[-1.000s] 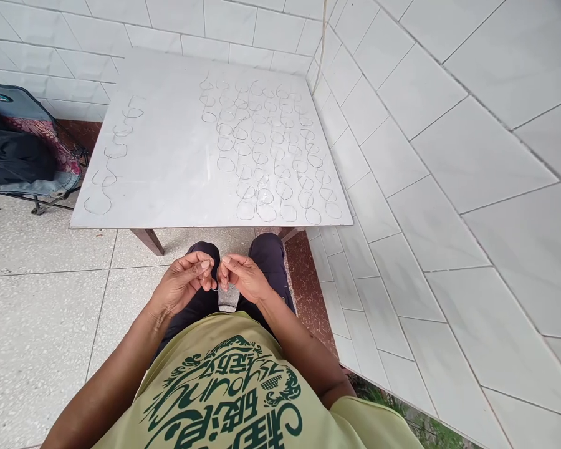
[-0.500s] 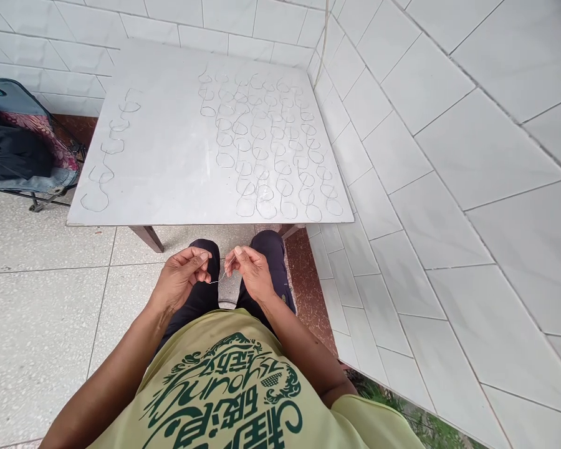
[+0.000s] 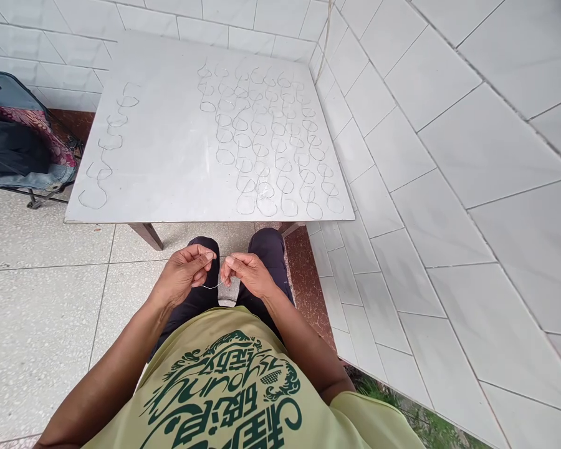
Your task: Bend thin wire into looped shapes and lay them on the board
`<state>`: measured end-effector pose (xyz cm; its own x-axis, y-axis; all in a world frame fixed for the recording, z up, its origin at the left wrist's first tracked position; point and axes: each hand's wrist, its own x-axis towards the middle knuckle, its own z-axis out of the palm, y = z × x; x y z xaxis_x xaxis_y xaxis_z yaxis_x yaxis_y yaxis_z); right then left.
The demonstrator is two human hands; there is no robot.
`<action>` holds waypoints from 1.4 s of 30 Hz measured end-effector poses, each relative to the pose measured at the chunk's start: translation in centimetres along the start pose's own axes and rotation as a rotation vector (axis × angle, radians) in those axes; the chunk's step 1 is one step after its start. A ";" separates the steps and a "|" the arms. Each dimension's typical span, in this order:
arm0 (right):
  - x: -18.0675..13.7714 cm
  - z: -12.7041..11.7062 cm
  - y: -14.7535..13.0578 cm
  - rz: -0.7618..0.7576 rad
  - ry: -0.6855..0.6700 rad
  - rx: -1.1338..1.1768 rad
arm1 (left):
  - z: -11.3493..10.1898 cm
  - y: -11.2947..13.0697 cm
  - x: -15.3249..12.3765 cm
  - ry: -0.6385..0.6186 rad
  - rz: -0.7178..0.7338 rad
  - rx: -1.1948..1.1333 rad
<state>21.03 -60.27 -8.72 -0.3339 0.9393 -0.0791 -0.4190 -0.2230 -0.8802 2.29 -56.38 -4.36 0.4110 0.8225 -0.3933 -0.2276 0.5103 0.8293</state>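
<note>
A thin, pale wire point(image 3: 209, 287) curves between my two hands, low over my knees and in front of the white table point(image 3: 168, 181). My left hand point(image 3: 187, 269) is closed, thumb and fingers pinching the wire. My right hand point(image 3: 247, 273) also pinches it, fingertips close to the left ones. Parts of the wire are hidden behind the fingers. On the tabletop lie many bent wire loops point(image 3: 287, 183), in rows on the right side. A column of several open wire curves point(image 3: 93, 198) lies along the left edge.
A folding chair point(image 3: 23, 115) with dark cloth on it stands left of the table. White tiled walls point(image 3: 449, 187) border the table at the back and right. A table leg point(image 3: 146, 236) shows near my left knee. A thin cable point(image 3: 328, 34) runs down the corner.
My right hand has moved slightly left and down, closer to my left hand. The wire's visible curve now hangs lower, below the fingers. The table's wires have stayed in place.
</note>
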 end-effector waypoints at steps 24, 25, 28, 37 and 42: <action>-0.2 0.0 -0.2 -0.125 0.354 -0.331 | -0.1 -0.2 0.1 0.058 -0.056 -0.132; -0.2 0.1 -0.2 -0.144 0.406 -0.322 | -0.1 -0.4 0.1 0.078 -0.043 -0.166; 0.2 0.5 0.2 -0.169 0.521 -0.295 | 0.3 -1.3 -0.3 0.138 -0.044 -0.226; 0.5 1.1 0.9 -0.215 0.587 -0.247 | 1.6 -2.9 -0.7 0.229 0.070 -0.261; -0.6 1.0 -0.2 -0.254 0.538 -0.461 | 1.0 -2.1 -0.4 0.206 0.045 -0.219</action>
<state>20.49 -61.04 -8.08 0.2338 0.9715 0.0388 0.0074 0.0381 -0.9992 3.50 -58.00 -5.57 0.2131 0.8677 -0.4491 -0.4359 0.4958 0.7511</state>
